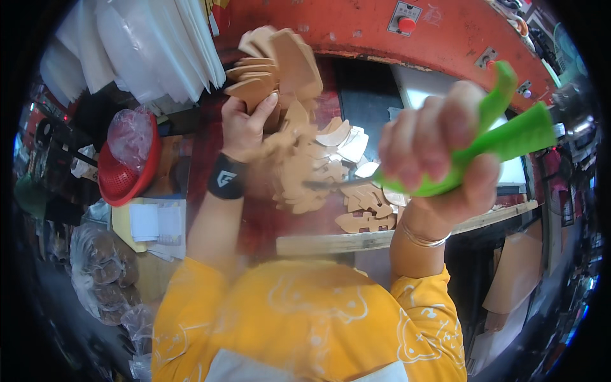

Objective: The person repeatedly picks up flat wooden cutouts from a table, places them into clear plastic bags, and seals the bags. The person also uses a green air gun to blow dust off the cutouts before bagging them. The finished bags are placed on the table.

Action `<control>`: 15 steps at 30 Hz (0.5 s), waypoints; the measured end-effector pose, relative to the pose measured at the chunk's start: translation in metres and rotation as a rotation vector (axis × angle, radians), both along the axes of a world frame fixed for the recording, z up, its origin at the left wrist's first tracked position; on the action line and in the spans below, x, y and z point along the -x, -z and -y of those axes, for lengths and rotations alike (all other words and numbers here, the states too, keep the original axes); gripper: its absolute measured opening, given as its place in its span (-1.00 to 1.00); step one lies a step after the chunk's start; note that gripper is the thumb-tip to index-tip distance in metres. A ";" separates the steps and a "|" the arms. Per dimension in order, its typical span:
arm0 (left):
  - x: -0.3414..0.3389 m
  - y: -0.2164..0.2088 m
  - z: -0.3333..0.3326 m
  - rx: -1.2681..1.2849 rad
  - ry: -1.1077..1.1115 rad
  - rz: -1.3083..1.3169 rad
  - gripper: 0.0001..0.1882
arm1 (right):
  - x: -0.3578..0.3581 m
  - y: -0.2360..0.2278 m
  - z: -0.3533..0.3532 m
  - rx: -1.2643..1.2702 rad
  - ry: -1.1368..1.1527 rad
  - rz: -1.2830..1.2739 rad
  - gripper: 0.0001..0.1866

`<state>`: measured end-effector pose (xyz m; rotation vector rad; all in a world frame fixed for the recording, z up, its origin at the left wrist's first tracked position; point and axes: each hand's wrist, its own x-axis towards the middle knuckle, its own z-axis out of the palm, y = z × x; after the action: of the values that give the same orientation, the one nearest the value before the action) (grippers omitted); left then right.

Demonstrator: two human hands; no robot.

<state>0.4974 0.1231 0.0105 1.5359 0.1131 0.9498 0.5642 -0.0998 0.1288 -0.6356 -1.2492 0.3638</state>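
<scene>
My left hand [247, 127], with a dark wristband, is closed around a fanned stack of flat tan cut pieces [298, 67], leather-like. My right hand [439, 143] grips a green-handled tool [509, 137] with its fingers wrapped around it. A thin dark shaft runs from the tool leftward to a blurred cluster of tan pieces [296, 175]; motion smears the contact there, and the tool's exact kind cannot be made out. Loose cut pieces [372, 200], some with slots and some pale, lie on the table below and between my hands.
A red machine body [356, 32] with a red button [406, 25] spans the far side. At left stand white sheets [146, 51], a red plastic basket [127, 181] holding a clear bag, and papers [156, 223]. A wooden edge strip [337, 243] borders the table near me.
</scene>
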 end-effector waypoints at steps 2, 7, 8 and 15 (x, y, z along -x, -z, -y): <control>0.008 -0.007 -0.009 -0.094 0.136 -0.017 -0.77 | -0.008 -0.003 0.004 0.030 0.306 0.063 -0.73; 0.027 -0.022 -0.032 0.030 0.601 -0.238 -0.68 | -0.030 0.000 -0.004 -0.037 0.485 -0.085 -0.79; 0.028 -0.025 -0.033 0.109 0.686 -0.267 -0.67 | -0.036 0.001 -0.008 -0.012 0.610 -0.036 -0.70; 0.033 -0.068 -0.013 -0.599 0.786 -0.756 -0.52 | -0.037 0.023 -0.039 0.412 0.602 0.429 -0.04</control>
<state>0.4649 0.1356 0.0786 2.1762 -0.2547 -0.2832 0.6013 -0.0608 0.1059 -1.4561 -1.3202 -0.0313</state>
